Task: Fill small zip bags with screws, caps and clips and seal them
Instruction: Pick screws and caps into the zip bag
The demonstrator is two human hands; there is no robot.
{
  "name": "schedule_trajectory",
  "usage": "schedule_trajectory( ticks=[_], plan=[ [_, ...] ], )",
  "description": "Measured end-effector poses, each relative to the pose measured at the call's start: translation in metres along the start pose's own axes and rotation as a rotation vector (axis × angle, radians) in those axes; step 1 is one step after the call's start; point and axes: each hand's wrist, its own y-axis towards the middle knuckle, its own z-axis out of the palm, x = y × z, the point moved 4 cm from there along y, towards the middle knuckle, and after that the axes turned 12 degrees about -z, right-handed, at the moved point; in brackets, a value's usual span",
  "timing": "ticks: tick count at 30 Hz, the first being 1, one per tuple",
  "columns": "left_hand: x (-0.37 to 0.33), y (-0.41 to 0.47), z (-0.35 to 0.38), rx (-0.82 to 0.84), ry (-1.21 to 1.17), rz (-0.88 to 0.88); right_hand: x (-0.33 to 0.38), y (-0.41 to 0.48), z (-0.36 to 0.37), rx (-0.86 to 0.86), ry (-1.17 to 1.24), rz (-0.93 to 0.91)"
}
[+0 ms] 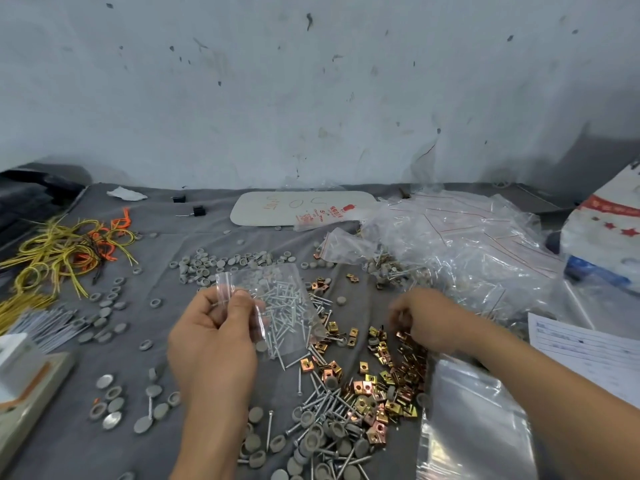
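Grey counter (62,455): left hand (211,344) pinches the zip bag (284,306) by its mouth, likely limp, slippery; grip of right hand (429,320) among clips (381,348) unclear.

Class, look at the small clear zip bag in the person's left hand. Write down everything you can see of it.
The zip bag is small, of thin clear plastic, creased. It holds a heap of silver screws; grey caps show through its far end, inside or behind unclear. The left hand pinches one edge between thumb and fingers, holding it tilted above the grey cloth. Whether it is sealed cannot be seen.
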Motion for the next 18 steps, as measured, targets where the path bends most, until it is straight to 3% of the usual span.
schedule_trajectory(
  ticks=[4, 7, 10, 13, 18],
  plan=[
    [0.000, 0.000, 0.000, 0.002, -0.025, -0.007, -0.006, -0.005, -0.007, 0.034, -0.127, 0.024],
    [0.001, 0.002, 0.000, 0.000, -0.035, -0.011, 0.006, -0.009, 0.004, 0.117, 0.005, -0.047],
    [0.003, 0.003, 0.002, 0.001, -0.053, -0.010, 0.013, 0.007, -0.004, -0.091, 0.297, 0.017],
    [0.002, 0.004, 0.000, -0.024, -0.071, 0.006, 0.020, 0.045, -0.012, -0.231, 0.265, 0.008],
    [0.003, 0.008, -0.002, -0.051, -0.079, -0.005, 0.038, 0.101, 0.002, 0.000, -0.017, -0.089]
  ],
)
